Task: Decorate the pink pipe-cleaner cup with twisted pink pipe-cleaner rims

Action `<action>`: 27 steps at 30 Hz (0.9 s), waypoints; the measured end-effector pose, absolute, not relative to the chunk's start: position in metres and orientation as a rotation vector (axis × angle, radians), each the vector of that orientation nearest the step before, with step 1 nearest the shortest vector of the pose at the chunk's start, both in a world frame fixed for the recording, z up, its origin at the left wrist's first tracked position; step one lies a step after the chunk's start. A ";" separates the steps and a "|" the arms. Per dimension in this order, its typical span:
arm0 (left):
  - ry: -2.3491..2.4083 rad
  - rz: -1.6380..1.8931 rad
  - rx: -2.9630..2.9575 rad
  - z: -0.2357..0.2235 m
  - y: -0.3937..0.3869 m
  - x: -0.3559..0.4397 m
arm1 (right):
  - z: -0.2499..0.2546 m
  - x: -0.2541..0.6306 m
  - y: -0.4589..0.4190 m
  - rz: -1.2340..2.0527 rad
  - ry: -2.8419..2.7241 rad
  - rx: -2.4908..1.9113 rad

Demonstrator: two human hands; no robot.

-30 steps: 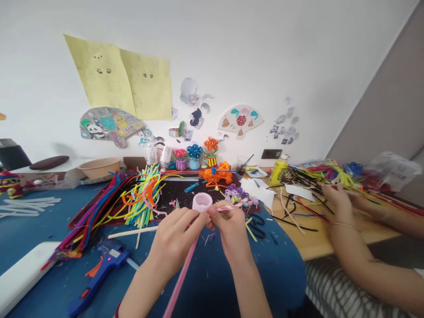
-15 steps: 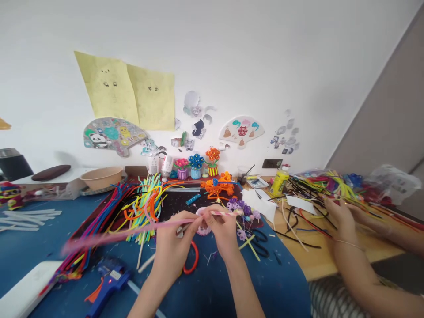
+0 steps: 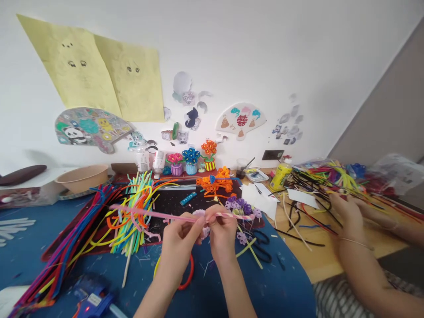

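Left hand (image 3: 182,240) and right hand (image 3: 222,229) are closed, fingertips pinching the long pink fuzzy stem (image 3: 155,213), its twisted pink-and-white end extending rightward. Relative to the stem: pale pink fuzzy ring (image 3: 206,232) behind the fingers; blue glue gun (image 3: 94,301) nearer the camera, left.

Pink pipe cleaners (image 3: 162,214), partly twisted together

- Long pink fuzzy strip (image 3: 159,214) is looking matt, soft-napped.
- Pink-and-white twisted fuzzy stem (image 3: 235,216) is showing rough, spiralled, matt pile.
- Blue plastic glue gun (image 3: 95,304) is looking smooth.
- Yellow plastic bottle (image 3: 280,176) is showing a slight gloss.
- Crinkled clear plastic bag (image 3: 399,172) is catching light.
- Light-brown wood tabletop (image 3: 323,265) is looking smooth.
- Large yellow paper sheets (image 3: 139,95) are showing creases, matt.
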State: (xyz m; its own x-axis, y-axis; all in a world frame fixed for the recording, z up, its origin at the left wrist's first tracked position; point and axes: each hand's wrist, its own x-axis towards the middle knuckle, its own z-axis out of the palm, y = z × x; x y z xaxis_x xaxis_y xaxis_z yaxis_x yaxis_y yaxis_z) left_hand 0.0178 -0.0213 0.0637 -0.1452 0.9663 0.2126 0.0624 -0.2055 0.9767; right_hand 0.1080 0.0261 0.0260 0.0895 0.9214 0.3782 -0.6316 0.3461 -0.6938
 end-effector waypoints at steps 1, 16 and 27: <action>1.168 1.377 1.192 0.065 -0.021 0.019 | 0.025 0.108 0.028 1.196 -0.903 -0.375; 1.524 1.519 2.473 0.050 -0.015 -0.002 | 0.029 0.110 0.021 1.192 -0.898 -0.706; 1.049 1.383 1.127 0.074 -0.028 0.025 | 0.044 0.110 0.028 1.204 -0.947 -0.280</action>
State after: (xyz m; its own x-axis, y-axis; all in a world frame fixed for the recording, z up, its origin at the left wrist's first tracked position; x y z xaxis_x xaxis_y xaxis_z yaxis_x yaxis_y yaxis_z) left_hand 0.0248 -0.0281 0.0741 -0.0402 0.9949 0.0930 -0.1787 -0.0987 0.9789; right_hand 0.1101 0.0279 0.0440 0.0460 0.8810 0.4708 -0.6654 0.3786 -0.6434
